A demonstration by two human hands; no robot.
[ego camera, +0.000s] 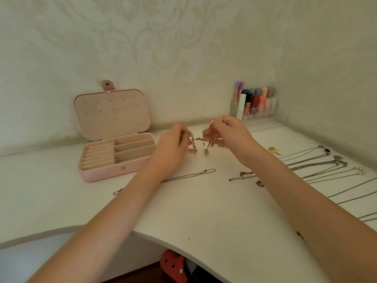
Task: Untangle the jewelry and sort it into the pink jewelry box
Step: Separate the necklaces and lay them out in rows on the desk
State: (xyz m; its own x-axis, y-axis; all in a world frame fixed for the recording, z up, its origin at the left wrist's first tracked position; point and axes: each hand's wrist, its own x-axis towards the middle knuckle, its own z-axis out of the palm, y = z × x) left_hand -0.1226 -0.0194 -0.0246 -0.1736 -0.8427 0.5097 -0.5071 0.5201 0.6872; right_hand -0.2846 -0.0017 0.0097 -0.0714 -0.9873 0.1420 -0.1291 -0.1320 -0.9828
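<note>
Both hands pinch a tangled jewelry clump above the white tabletop [193, 211].

Left hand [173, 144] grips the pink-link end, right hand [226, 133] grips the charm-chain end; tangled jewelry [199, 142] is stretched between them, just off the surface. Pink jewelry box [114, 137] sits open to the left, compartments look bare. Silver chain [189, 175] lies near the forearms; laid-out necklaces [318, 162] at right; clear organizer [255, 107] by the wall.

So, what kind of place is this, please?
Probably a dressing table at home: a white desk against a wallpapered wall, with a clear makeup organiser and an open pink jewelry box.
</note>
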